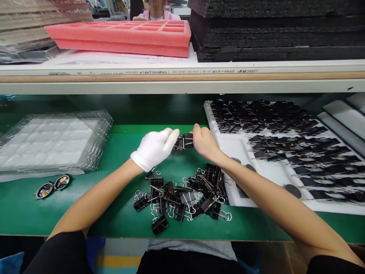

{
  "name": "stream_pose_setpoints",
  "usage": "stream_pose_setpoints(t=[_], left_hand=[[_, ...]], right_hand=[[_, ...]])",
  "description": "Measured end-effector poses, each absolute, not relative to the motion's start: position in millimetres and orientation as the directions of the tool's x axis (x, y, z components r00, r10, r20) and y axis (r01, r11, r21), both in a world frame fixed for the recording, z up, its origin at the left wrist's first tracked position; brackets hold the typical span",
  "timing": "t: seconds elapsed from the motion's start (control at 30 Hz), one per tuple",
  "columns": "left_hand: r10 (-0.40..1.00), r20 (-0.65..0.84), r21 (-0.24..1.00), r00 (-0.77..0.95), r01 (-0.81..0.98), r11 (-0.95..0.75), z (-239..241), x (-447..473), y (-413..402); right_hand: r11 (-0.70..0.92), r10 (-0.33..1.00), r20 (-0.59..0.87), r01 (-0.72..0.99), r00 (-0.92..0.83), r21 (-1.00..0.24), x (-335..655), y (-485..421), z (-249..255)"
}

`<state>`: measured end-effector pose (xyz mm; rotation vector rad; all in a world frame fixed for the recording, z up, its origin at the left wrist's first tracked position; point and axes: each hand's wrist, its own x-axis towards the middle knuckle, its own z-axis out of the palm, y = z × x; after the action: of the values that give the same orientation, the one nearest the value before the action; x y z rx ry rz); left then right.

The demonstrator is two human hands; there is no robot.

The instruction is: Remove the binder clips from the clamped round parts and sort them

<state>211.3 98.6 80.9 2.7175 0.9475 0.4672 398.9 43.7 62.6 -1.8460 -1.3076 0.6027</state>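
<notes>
My left hand (154, 147), in a white glove, and my bare right hand (203, 141) meet above the green bench top (85, 205). Both pinch the same black binder clip (184, 141), the left from its left end and the right from its right end. Just below them a loose heap of several black binder clips (182, 198) with silver wire handles lies on the mat. To the right a white foam tray (273, 175) holds rows of black clips laid out in lines.
A stack of clear plastic blister trays (54, 140) sits at the left. A pair of sunglasses (53, 186) lies near the front edge. On the shelf above are pink foam trays (125, 34) and black foam sheets (273, 30). Another person sits beyond the shelf.
</notes>
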Motion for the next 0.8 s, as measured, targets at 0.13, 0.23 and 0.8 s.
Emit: stream_pose_setpoints(t=[0.13, 0.23, 0.8], left_hand=[[0.705, 0.141, 0.705, 0.695, 0.430, -0.564, 84, 214, 98], [0.704, 0.115, 0.754, 0.700, 0.400, -0.521, 84, 216, 95], [0.729, 0.184, 0.790, 0.660, 0.342, -0.509, 91, 217, 84]], right_hand=[[-0.147, 0.933, 0.094, 0.609, 0.346, -0.780, 398, 40, 66], [-0.140, 0.937, 0.108, 0.638, 0.333, -0.757, 395, 36, 72], [-0.124, 0.917, 0.156, 0.636, 0.367, -0.762, 395, 24, 77]])
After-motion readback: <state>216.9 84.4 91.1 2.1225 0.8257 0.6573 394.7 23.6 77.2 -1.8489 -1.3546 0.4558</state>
